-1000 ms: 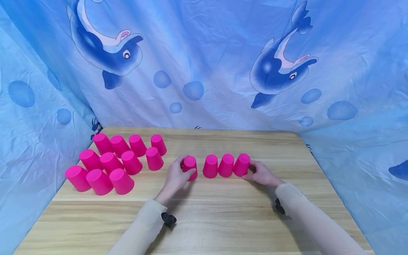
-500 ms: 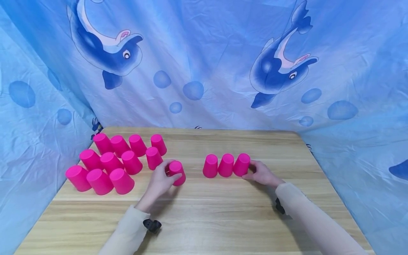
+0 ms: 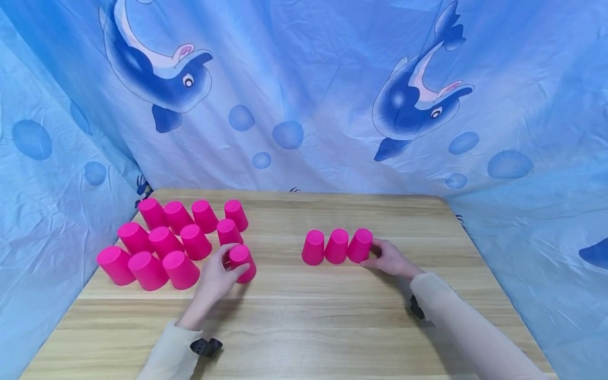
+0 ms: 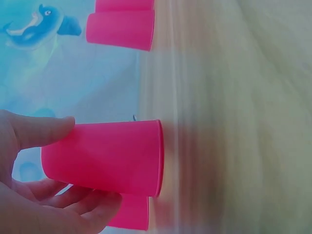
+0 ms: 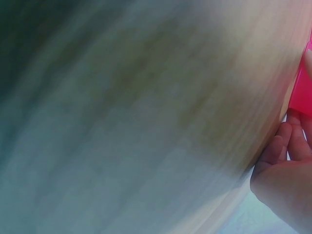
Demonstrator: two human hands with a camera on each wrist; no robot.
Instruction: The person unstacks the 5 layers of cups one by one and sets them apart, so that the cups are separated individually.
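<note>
In the head view my left hand (image 3: pixel 215 278) grips an upside-down pink plastic cup (image 3: pixel 244 268) by its sides. The left wrist view has the thumb along one side of this cup (image 4: pixel 105 156) and the fingers along the other. I cannot tell whether its rim touches the table. My right hand (image 3: pixel 392 258) holds the rightmost of three upside-down pink cups standing in a row, the right cup (image 3: pixel 360 246), between thumb and fingers. Beside it are the middle cup (image 3: pixel 337 247) and the left cup (image 3: pixel 313 248). Only part of the right-hand cup (image 5: pixel 303 95) enters the right wrist view.
Several more upside-down pink cups stand in rows at the table's left, among them a near cup (image 3: pixel 181 270) and a far cup (image 3: pixel 236 215). A wooden table (image 3: pixel 304 327) carries everything. Behind it hangs a blue dolphin-print curtain (image 3: pixel 304 95).
My left hand has carried its cup leftward and slightly nearer, away from the row of three and up to the left group. The right hand has stayed where it was.
</note>
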